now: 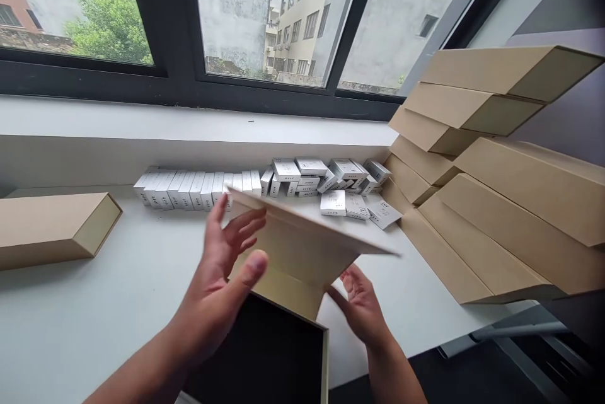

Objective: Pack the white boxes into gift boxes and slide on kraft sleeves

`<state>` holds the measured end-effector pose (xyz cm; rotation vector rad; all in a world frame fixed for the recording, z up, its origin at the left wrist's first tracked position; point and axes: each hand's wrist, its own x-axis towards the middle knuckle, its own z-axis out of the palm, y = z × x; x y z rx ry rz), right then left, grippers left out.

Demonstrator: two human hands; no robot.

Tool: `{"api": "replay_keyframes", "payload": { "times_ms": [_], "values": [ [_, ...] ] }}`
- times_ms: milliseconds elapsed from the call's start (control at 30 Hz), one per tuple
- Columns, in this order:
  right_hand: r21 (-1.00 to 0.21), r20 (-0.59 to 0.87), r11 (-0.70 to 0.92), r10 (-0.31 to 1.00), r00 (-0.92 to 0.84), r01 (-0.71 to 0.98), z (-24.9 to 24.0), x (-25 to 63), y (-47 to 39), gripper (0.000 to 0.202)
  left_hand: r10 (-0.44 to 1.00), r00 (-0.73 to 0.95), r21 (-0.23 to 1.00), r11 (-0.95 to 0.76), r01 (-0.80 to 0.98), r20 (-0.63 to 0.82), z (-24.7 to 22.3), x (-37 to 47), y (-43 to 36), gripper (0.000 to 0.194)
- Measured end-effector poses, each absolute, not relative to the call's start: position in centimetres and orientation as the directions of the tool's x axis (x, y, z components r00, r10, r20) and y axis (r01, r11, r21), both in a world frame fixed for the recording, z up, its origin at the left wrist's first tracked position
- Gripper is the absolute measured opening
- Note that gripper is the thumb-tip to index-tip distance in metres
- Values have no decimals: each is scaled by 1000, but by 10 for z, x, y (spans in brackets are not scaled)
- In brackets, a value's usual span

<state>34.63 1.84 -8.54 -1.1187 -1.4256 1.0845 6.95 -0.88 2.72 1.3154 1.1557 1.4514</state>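
A tan cardboard gift box (325,353) stands in front of me with its hinged lid (293,246) raised. The lid's inside is cream, and the box's inside is black. My left hand (231,259) is at the lid's left side, fingers spread and thumb apart, with nothing gripped between them. At the lid's right edge, near the hinge, my right hand (359,306) has its thumb against the board and its fingers curled, partly hidden behind it.
Small white boxes (189,190) stand in a row along the wall; more white boxes (333,202) lie piled to the right. Several tan boxes (510,227) are stacked at the right. A closed tan box (47,227) lies at the left on the white table (127,309). Windows are behind.
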Motion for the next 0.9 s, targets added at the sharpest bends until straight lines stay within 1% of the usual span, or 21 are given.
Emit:
{"api": "replay_keyframes", "payload": {
  "times_ms": [33,67,100,133,167,200,267,300,333,367,400,433,500,533,567,633,733,833,900],
  "values": [
    [-989,132,133,991,-16,59,-88,344,27,51,962,-8,962,-271,45,272,24,73,-2,78],
    [-996,86,86,995,42,16,-90,343,37,47,955,44,951,-295,89,292,21,72,6,73],
    [-999,32,33,996,88,-16,-92,344,46,46,954,40,947,-299,114,296,17,65,17,62],
    [-999,-26,-22,992,123,-30,-95,345,55,47,957,-15,950,-287,120,291,13,53,28,51],
    [-998,-65,-62,984,168,-27,-97,348,62,48,956,-111,960,-261,105,272,9,37,40,42],
    [-997,-82,-80,971,225,-16,-99,350,66,48,940,-236,969,-231,83,244,3,18,52,40],
    [-998,-53,-65,938,343,24,-104,353,70,52,867,-468,985,-131,113,168,-8,-21,74,48],
    [-998,-34,-53,921,388,40,-105,353,70,55,794,-591,986,-62,153,142,-15,-40,85,53],
    [-998,-26,-49,910,413,45,-107,351,69,60,705,-690,974,-8,225,165,-22,-57,95,61],
    [-998,-30,-52,908,418,42,-107,349,67,66,626,-750,947,56,318,215,-30,-72,104,70],
    [-997,-38,-61,911,410,42,-108,346,65,71,576,-777,904,142,403,256,-38,-85,112,81],
    [-996,-40,-68,914,405,54,-109,343,63,76,566,-779,856,228,463,271,-46,-96,119,95],
    [-991,-27,-77,913,406,108,-111,340,58,80,632,-737,775,332,539,242,-64,-115,131,119],
    [-988,-21,-83,914,405,134,-113,339,56,81,679,-699,753,335,567,224,-73,-123,134,124],
    [-984,-20,-88,917,399,153,-115,340,54,81,722,-654,741,309,596,225,-81,-131,137,124],
    [-981,-22,-93,924,381,169,-120,342,52,81,762,-582,726,226,650,284,-95,-144,140,110],
    [-978,-19,-94,931,365,188,-125,345,52,75,746,-563,742,140,655,356,-108,-160,143,87],
    [-974,2,-79,934,358,213,-124,345,55,70,718,-593,786,104,609,365,-111,-169,146,73],
    [-973,5,-76,937,350,219,-122,343,55,69,708,-610,798,109,593,356,-109,-174,148,68]
  ]
}}
